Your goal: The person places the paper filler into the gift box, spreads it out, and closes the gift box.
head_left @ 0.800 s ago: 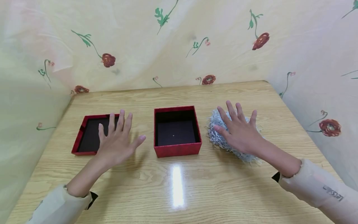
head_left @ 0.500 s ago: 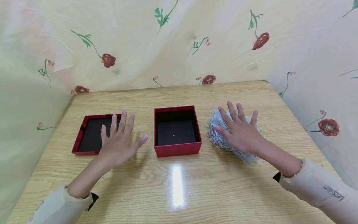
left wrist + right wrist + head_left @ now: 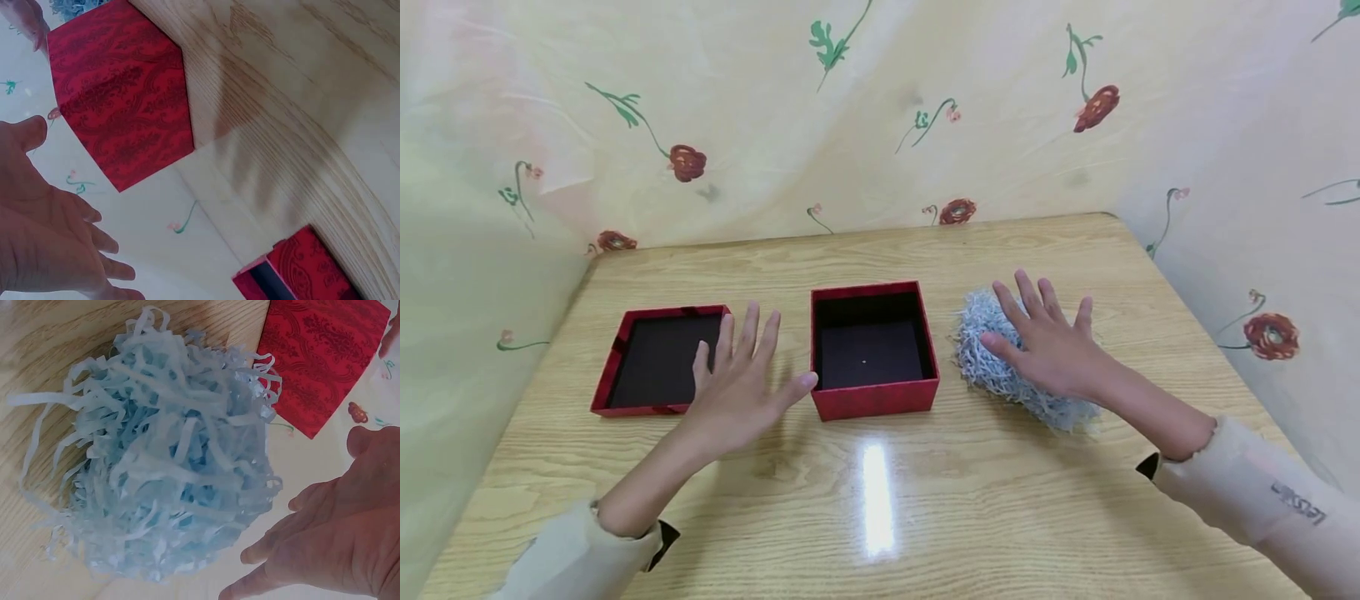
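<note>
A red box (image 3: 876, 402) with a dark, bare inside stands in the middle of the table; its patterned side (image 3: 122, 94) fills part of the left wrist view. The red box lid (image 3: 658, 358) lies at left with its black inside facing up. My left hand (image 3: 741, 400), fingers spread, hovers between lid and box and holds nothing. To the right is a heap of pale blue shredded paper (image 3: 169, 462). Above its right part hangs my right hand (image 3: 1052, 350), fingers apart, holding nothing and covering some of the heap in the head view.
The light wood table (image 3: 775, 517) carries a bright lamp reflection near its front. A cream cloth (image 3: 760, 108) with printed flowers rises behind the table and along both sides.
My left hand has shifted right, from over the lid towards the box. My right hand has moved slightly right. Lid, box and shredded paper stay where they were.
</note>
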Motion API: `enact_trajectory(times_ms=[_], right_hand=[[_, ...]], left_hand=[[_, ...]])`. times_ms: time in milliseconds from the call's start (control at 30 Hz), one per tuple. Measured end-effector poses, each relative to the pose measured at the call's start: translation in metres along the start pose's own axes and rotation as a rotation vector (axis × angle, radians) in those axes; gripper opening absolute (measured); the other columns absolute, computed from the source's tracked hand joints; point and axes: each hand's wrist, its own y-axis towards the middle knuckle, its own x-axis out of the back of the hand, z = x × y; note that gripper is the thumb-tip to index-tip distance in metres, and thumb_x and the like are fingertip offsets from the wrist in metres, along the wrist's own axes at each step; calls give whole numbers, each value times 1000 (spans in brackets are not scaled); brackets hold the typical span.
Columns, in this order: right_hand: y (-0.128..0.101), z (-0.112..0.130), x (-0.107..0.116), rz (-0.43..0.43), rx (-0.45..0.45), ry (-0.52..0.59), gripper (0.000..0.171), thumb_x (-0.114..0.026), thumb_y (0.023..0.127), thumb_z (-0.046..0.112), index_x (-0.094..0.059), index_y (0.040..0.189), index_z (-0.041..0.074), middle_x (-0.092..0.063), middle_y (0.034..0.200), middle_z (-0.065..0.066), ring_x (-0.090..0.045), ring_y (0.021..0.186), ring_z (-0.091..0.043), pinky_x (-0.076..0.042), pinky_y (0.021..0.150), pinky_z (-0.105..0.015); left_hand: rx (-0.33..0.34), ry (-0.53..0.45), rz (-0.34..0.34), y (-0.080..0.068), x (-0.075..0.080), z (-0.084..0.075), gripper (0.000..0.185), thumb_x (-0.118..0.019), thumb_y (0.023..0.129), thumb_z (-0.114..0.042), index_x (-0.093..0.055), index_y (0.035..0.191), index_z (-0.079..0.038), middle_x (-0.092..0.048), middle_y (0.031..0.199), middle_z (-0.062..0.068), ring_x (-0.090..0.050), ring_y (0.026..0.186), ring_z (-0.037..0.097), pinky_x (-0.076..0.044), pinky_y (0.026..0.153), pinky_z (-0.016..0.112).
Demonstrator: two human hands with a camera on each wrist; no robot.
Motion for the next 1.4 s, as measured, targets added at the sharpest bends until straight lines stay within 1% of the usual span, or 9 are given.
enact_trajectory(times_ms=[133,467,700,800,933,1067,1167,1267,1400], right_hand=[[3,-3,3,36,4,31,81,-31,98,61,7,155,17,21,157,-12,19,141,-43,23,93,-75],[10,-14,11,91,45,116,84,-40,98,56,10,154,19,18,158,-13,7,141,-49,19,95,-75],[13,-24,15,37,22,135,87,-46,96,55,9,154,20,15,159,-14,-5,142,-47,19,98,-73],[17,-30,17,13,-1,127,89,-47,96,56,9,155,20,14,159,-15,-8,142,-46,18,100,-72],[20,-39,18,-3,-9,120,90,-50,94,56,6,155,20,10,160,-15,-8,142,-46,14,101,-73],[20,-48,17,-14,7,112,90,-52,93,55,3,156,21,5,160,-15,-12,138,-55,7,100,-76],[22,-54,17,-5,3,121,90,-55,93,54,2,156,23,3,160,-17,-11,135,-59,4,99,-77],[24,-59,15,12,-3,129,91,-57,92,53,0,156,23,1,159,-20,-9,135,-60,0,98,-79],[26,-64,13,46,12,153,93,-61,91,50,-1,156,21,2,159,-23,-5,135,-61,-6,95,-81]], left_hand=[[-4,-25,1,1,-2,-3,94,-34,88,-76,10,153,-24,24,157,-1,32,139,27,15,105,67],[-1,-99,-18,5,-9,-7,97,-42,86,-75,5,155,-25,16,159,1,25,143,29,9,107,66],[-12,-235,-30,8,-16,-11,99,-52,84,-72,-4,156,-25,4,161,4,7,145,39,2,105,72],[-26,-308,-46,9,-21,-11,99,-60,82,-68,-8,156,-26,-1,161,4,2,145,39,0,104,73],[-40,-406,-77,9,-26,-12,99,-67,80,-62,-12,155,-27,-7,161,4,-5,145,36,-7,105,71],[-36,-469,-107,10,-28,-13,96,-70,80,-59,-16,154,-29,-13,159,4,-15,144,35,-22,105,69],[-37,-513,-119,12,-29,-15,95,-72,79,-55,-20,153,-27,-18,157,3,-22,142,32,-31,103,65],[-42,-567,-110,13,-29,-15,94,-75,79,-50,-23,153,-25,-22,155,3,-25,141,29,-33,105,61],[-40,-642,-77,13,-30,-15,92,-78,80,-43,-25,152,-24,-26,153,5,-28,139,31,-39,103,56]])
